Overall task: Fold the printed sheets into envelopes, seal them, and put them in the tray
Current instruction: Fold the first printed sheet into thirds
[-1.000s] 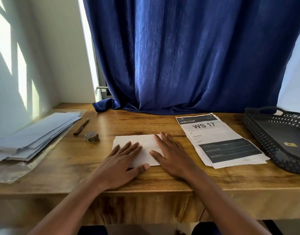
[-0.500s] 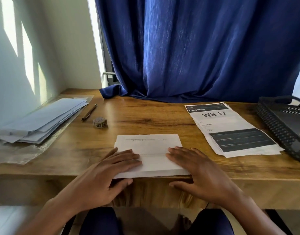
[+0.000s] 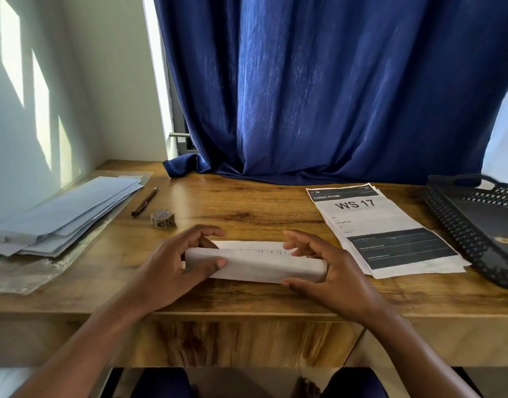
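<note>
Tray [image 3: 448,225] cropped; sheet [image 3: 258,264] ends under hands.

Both bare forearms reach forward from the lower corners and converge toward the middle. The left hand [image 3: 175,265] has its back turned up, its thumb lying across the near face of the folded sheet [image 3: 264,264] and its fingers [image 3: 209,231] curled over the far side, gripping the left end. The right hand [image 3: 330,274] mirrors it at the right end: thumb stretched along the near edge, fingers bent and spread over the top, wrist slightly raised.
</note>
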Demonstrator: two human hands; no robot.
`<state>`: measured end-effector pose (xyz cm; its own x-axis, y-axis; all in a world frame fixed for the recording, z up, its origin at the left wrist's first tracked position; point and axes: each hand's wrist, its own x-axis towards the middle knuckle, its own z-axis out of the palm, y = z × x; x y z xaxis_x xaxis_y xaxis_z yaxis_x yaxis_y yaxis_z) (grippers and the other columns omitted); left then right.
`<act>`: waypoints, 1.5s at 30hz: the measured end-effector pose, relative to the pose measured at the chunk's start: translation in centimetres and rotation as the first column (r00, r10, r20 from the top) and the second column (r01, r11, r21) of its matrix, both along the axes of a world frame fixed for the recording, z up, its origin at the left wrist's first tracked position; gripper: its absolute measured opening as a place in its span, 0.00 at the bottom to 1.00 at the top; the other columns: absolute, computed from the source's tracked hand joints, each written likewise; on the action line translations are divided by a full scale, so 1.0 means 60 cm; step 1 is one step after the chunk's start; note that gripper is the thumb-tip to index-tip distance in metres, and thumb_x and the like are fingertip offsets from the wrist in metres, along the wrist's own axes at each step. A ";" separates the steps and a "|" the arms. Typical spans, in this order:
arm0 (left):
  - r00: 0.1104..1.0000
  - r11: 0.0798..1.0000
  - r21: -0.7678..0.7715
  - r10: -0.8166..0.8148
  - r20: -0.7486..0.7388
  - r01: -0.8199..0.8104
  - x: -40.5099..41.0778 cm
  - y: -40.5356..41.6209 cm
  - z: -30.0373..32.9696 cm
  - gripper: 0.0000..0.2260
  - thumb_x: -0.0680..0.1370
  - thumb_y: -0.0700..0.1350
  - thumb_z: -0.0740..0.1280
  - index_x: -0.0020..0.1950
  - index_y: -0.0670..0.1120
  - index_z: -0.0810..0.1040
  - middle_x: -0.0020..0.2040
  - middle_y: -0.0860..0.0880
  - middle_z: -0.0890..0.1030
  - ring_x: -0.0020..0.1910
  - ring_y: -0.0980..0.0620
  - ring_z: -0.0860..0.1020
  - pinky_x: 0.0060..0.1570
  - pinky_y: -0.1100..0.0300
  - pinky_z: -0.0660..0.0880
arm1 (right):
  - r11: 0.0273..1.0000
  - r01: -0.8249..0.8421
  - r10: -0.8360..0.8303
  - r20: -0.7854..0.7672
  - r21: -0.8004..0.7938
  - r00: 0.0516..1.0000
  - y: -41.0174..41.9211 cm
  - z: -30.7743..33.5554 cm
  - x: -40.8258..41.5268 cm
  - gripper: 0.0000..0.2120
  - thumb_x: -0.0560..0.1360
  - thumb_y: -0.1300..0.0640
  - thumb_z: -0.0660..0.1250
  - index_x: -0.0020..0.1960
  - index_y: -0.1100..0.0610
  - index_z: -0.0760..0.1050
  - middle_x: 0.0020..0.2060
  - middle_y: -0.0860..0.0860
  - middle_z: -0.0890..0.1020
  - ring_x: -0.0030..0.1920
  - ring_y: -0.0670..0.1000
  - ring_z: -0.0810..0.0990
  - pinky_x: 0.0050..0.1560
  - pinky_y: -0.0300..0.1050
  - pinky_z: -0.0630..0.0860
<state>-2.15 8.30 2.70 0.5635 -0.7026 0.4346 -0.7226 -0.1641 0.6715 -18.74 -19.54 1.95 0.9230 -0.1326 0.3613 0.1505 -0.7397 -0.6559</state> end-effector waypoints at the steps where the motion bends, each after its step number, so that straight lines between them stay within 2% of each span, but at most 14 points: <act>1: 1.000 1.000 -0.011 0.005 -0.004 -0.005 0.003 -0.003 0.001 0.18 0.75 0.59 0.72 0.65 0.61 0.77 0.54 0.62 0.83 0.52 0.58 0.83 0.43 0.66 0.80 | 1.000 0.004 -0.004 0.002 0.013 1.000 -0.001 0.001 0.004 0.34 0.69 0.35 0.75 0.72 0.30 0.67 0.62 0.32 0.78 0.63 0.37 0.76 0.59 0.42 0.80; 6: 1.000 0.998 -0.064 0.003 -0.010 -0.004 0.012 -0.006 0.002 0.13 0.72 0.57 0.74 0.53 0.54 0.84 0.49 0.59 0.85 0.48 0.56 0.84 0.41 0.66 0.79 | 0.982 0.028 -0.038 0.050 0.188 0.998 -0.003 0.011 0.022 0.28 0.68 0.39 0.78 0.66 0.32 0.74 0.54 0.39 0.83 0.56 0.41 0.81 0.53 0.36 0.80; 9: 0.998 0.998 -0.050 -0.027 -0.060 0.024 0.013 -0.001 -0.002 0.09 0.71 0.55 0.75 0.46 0.51 0.86 0.47 0.58 0.87 0.48 0.57 0.85 0.47 0.66 0.79 | 0.960 -0.001 -0.007 0.027 0.279 1.000 -0.005 0.017 0.025 0.26 0.66 0.38 0.79 0.62 0.35 0.78 0.53 0.40 0.85 0.53 0.43 0.84 0.47 0.35 0.81; 12: 0.997 0.999 -0.030 -0.040 -0.069 0.038 0.011 0.001 -0.007 0.09 0.73 0.56 0.73 0.46 0.52 0.88 0.50 0.60 0.87 0.52 0.60 0.84 0.50 0.71 0.76 | 0.966 0.007 -0.013 0.020 0.259 1.000 -0.010 0.014 0.026 0.17 0.67 0.36 0.77 0.53 0.40 0.84 0.52 0.41 0.86 0.54 0.43 0.83 0.48 0.37 0.80; 15: 0.996 1.000 0.008 -0.012 -0.092 0.012 0.013 -0.001 -0.006 0.10 0.76 0.58 0.70 0.48 0.56 0.87 0.47 0.61 0.86 0.49 0.59 0.84 0.46 0.70 0.77 | 0.958 0.035 -0.041 0.017 0.283 0.999 -0.009 0.011 0.028 0.14 0.69 0.35 0.74 0.50 0.40 0.85 0.50 0.39 0.86 0.53 0.41 0.83 0.46 0.36 0.80; 20: 0.994 0.995 -0.013 0.093 -0.051 -0.094 0.027 -0.019 0.001 0.12 0.76 0.64 0.66 0.51 0.60 0.83 0.48 0.62 0.84 0.47 0.58 0.82 0.40 0.61 0.80 | 0.947 0.068 -0.081 0.027 0.313 0.996 -0.007 0.013 0.041 0.13 0.72 0.37 0.72 0.54 0.38 0.83 0.50 0.37 0.85 0.50 0.40 0.83 0.42 0.32 0.79; 24: 0.979 0.981 0.004 0.196 -0.049 -0.196 0.052 -0.039 0.000 0.07 0.77 0.61 0.69 0.51 0.60 0.80 0.50 0.65 0.82 0.48 0.59 0.81 0.44 0.54 0.81 | 0.922 0.109 -0.126 0.021 0.372 0.992 -0.014 0.007 0.056 0.22 0.70 0.36 0.74 0.62 0.36 0.78 0.53 0.36 0.83 0.53 0.40 0.83 0.43 0.37 0.82; 26: 0.972 0.972 0.004 0.233 -0.018 -0.233 0.064 -0.048 -0.003 0.05 0.78 0.57 0.71 0.51 0.60 0.79 0.50 0.65 0.81 0.50 0.62 0.79 0.47 0.56 0.78 | 0.925 0.187 -0.203 0.014 0.331 0.979 -0.021 0.002 0.069 0.24 0.71 0.38 0.75 0.66 0.36 0.75 0.53 0.38 0.83 0.52 0.38 0.81 0.45 0.39 0.82; 28: 0.964 0.964 -0.013 0.265 0.017 -0.265 0.067 -0.054 -0.008 0.07 0.78 0.55 0.72 0.54 0.59 0.79 0.50 0.63 0.81 0.51 0.63 0.78 0.46 0.59 0.75 | 0.939 0.274 -0.284 0.018 0.207 0.959 -0.029 -0.003 0.080 0.23 0.73 0.40 0.75 0.66 0.37 0.74 0.54 0.36 0.81 0.51 0.37 0.79 0.45 0.34 0.77; 32: 0.943 0.949 0.041 0.307 0.129 -0.314 0.062 -0.061 -0.024 0.18 0.77 0.55 0.73 0.66 0.57 0.76 0.63 0.57 0.75 0.57 0.57 0.75 0.53 0.60 0.74 | 0.943 0.329 -0.329 0.006 0.056 0.944 -0.034 -0.019 0.088 0.24 0.73 0.40 0.74 0.67 0.37 0.73 0.57 0.36 0.77 0.53 0.38 0.76 0.49 0.34 0.72; 35: 0.923 0.918 0.160 0.332 0.192 -0.363 0.059 -0.063 -0.032 0.24 0.77 0.57 0.74 0.71 0.57 0.72 0.69 0.53 0.72 0.65 0.51 0.72 0.62 0.52 0.74 | 0.943 0.328 -0.331 -0.046 -0.048 0.943 -0.034 -0.026 0.088 0.26 0.72 0.39 0.74 0.69 0.38 0.73 0.60 0.40 0.76 0.55 0.41 0.75 0.57 0.43 0.76; 38: 0.916 0.891 0.242 0.334 0.220 -0.383 0.059 -0.064 -0.033 0.24 0.77 0.59 0.72 0.71 0.59 0.71 0.69 0.54 0.72 0.67 0.50 0.71 0.65 0.51 0.71 | 0.942 0.320 -0.328 -0.077 -0.101 0.942 -0.030 -0.024 0.087 0.26 0.74 0.39 0.72 0.70 0.40 0.72 0.67 0.42 0.73 0.64 0.46 0.74 0.66 0.52 0.75; 42: 0.916 0.893 0.258 0.301 0.264 -0.368 0.048 -0.062 -0.026 0.21 0.80 0.58 0.67 0.72 0.58 0.71 0.73 0.56 0.71 0.71 0.50 0.70 0.71 0.50 0.67 | 0.941 0.308 -0.324 -0.106 -0.143 0.940 -0.022 -0.012 0.081 0.24 0.76 0.40 0.71 0.71 0.41 0.72 0.69 0.42 0.72 0.66 0.47 0.73 0.69 0.52 0.73; 45: 0.901 0.877 0.324 0.228 0.369 -0.355 0.019 -0.072 -0.022 0.27 0.82 0.63 0.54 0.80 0.57 0.64 0.82 0.57 0.60 0.82 0.52 0.55 0.81 0.47 0.54 | 0.910 0.318 -0.351 -0.086 -0.266 0.932 -0.005 -0.002 0.077 0.23 0.80 0.40 0.64 0.74 0.42 0.69 0.73 0.44 0.70 0.72 0.47 0.69 0.72 0.50 0.68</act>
<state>-1.02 4.01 1.35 0.6488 -0.6712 0.3587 -0.7602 -0.5931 0.2653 -14.15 -19.87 1.82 0.8806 -0.3648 0.3024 -0.2075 -0.8706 -0.4461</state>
